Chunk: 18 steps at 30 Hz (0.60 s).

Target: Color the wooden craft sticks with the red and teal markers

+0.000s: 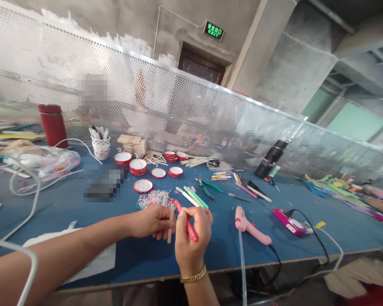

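Note:
Near the front edge of the table, my left hand (158, 223) pinches a wooden craft stick (170, 227) held nearly upright. The stick's top end is coloured red. My right hand (194, 231) grips a red marker (190, 227), its tip close beside the stick's red end; whether they touch, I cannot tell. Just behind my left hand lies a pile of small coloured rubber bands (156, 198). Several pale and green markers (191, 196) rest behind my right hand. Beyond the bands are round red-rimmed lids (143, 185) with white insides.
To the right lie a pink glue gun (250, 226) and a magenta device (289, 222) with cables. Green-handled pliers (207, 187), a black bottle (270, 159), a paper cup of pens (101, 148) and a red flask (53, 126) stand or lie farther back. A perforated metal screen (178, 100) borders the table (217, 250).

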Motion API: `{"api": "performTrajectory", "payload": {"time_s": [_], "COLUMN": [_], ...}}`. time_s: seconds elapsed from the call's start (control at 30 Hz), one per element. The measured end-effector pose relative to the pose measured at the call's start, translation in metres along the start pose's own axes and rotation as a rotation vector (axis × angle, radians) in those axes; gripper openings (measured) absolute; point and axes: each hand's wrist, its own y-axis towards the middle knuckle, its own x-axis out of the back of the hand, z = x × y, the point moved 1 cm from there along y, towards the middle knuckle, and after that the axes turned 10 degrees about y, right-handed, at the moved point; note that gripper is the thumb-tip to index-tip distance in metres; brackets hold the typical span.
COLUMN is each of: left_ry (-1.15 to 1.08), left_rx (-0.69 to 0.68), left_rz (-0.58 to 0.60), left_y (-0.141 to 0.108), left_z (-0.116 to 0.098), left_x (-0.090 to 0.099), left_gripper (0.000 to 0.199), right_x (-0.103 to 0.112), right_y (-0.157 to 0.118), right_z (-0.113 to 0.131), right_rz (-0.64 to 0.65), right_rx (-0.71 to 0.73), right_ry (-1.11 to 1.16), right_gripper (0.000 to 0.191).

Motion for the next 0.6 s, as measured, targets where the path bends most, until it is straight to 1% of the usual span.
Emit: {"api": "performTrajectory", "payload": {"time_s": [0.13,0.33,0.53,0.6], "left_ry": [0.004,0.005,0.006,0.008], "left_rx": [-0.014,0.008,-0.011,-0.012], "left_rz": [-0.003,-0.002,0.003,0.001], "left_y": [-0.0001,0.0002,0.0004,0.0004], "left_z": [-0.0009,-0.0005,-0.0014,-0.0015], "left_x": [0.0006,0.0003,0.0001,0.0002], "left_gripper": [0.042,0.043,0.043,0.043], "right_x": [-0.0004,0.0004,-0.0004,-0.0004], "right_y": [-0.0005,-0.0004,-0.0006,-0.0007], "right_z": [-0.0002,-0.0015,0.0005,-0.0002], "right_rz": [0.038,-0.013,0.045,0.043], "right_rx": [0.002,-0.013,0.003,-0.004], "right_ry": [0.005,-0.018,0.02,0.011], "right_gripper": [0.009,0.009,0.008,0.009]}}
